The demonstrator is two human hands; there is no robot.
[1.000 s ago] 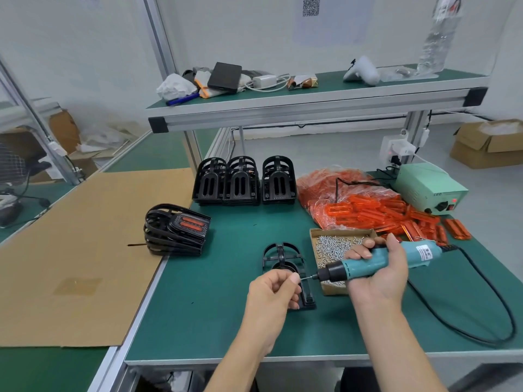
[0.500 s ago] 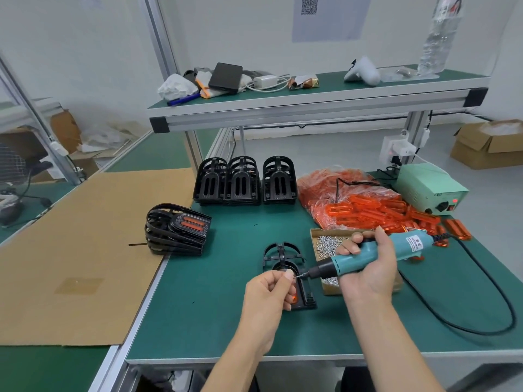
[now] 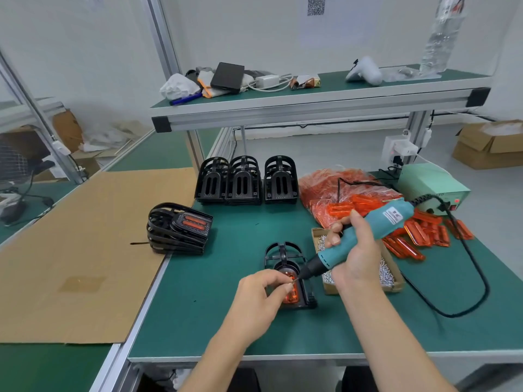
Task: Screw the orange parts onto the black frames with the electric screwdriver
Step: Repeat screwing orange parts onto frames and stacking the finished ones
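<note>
Both hands grip: right hand (image 3: 358, 256) wraps teal screwdriver (image 3: 365, 236), left hand (image 3: 261, 295) pinches tiny screw (image 3: 292, 282).

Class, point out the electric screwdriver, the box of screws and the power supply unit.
electric screwdriver (image 3: 379, 224): head view, on its teal body.
box of screws (image 3: 392, 280): head view, right cardboard wall.
power supply unit (image 3: 424, 179): head view, green top face.

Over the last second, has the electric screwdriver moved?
Yes. The electric screwdriver has tilted up at its cord end, and its tip has come down left, away from the screw box toward the black frame.
</note>
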